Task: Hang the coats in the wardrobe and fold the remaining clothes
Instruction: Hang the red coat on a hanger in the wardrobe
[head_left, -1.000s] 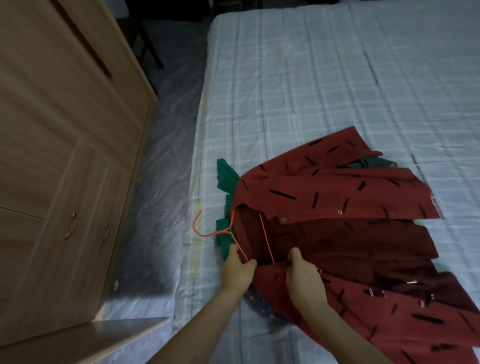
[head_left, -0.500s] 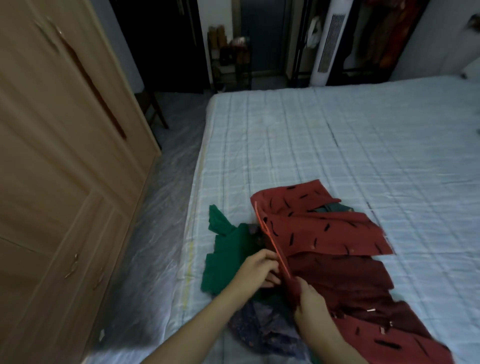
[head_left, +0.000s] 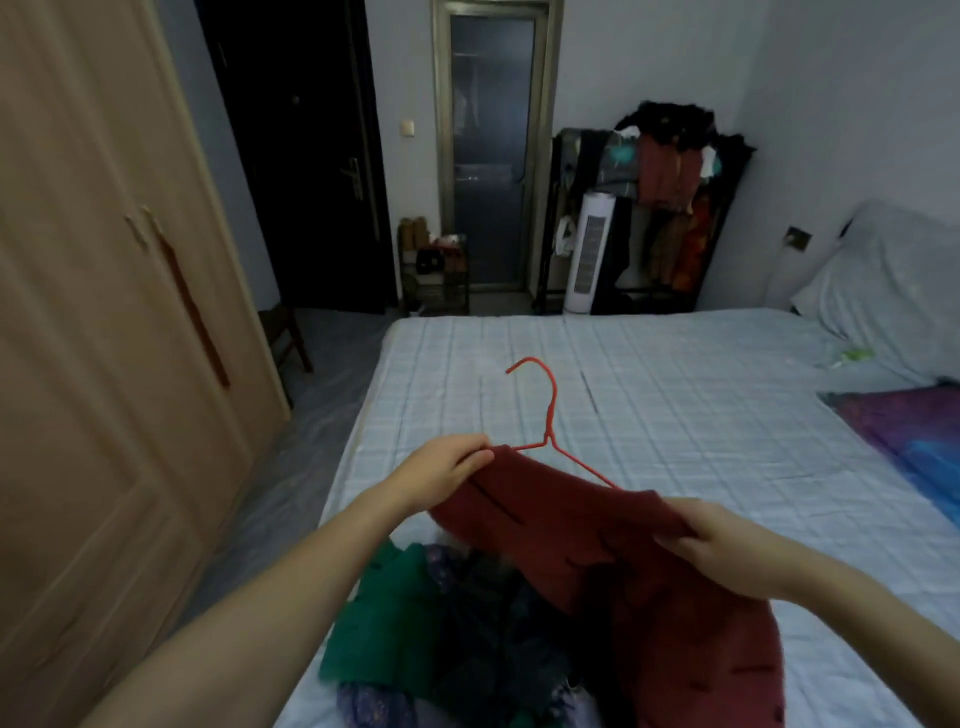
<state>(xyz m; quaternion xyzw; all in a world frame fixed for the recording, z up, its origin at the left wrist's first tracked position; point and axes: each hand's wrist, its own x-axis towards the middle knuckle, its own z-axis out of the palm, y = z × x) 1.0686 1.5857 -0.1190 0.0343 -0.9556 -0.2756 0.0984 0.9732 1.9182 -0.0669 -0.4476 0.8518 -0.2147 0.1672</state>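
A dark red coat (head_left: 613, 561) hangs on a red wire hanger (head_left: 549, 410), lifted above the bed (head_left: 675, 415). My left hand (head_left: 447, 467) pinches the coat's left shoulder at the hanger's end. My right hand (head_left: 727, 545) grips the coat's right shoulder. The hanger's hook points up and away from me. Under the coat lies a pile of other clothes, with a green garment (head_left: 384, 623) and a dark patterned one (head_left: 498, 623). The closed wooden wardrobe (head_left: 104, 364) stands on the left.
A floor strip covered in plastic runs between wardrobe and bed. A purple and blue folded cloth (head_left: 914, 436) lies at the bed's right edge, with pillows (head_left: 893, 280) behind. At the back stand a clothes rack (head_left: 665, 197), a white tower fan (head_left: 589, 260) and a shoe shelf (head_left: 434, 275).
The coat, spread flat on the bed before, is now lifted on the hanger by both hands. My view has tilted up from the bed to the room.
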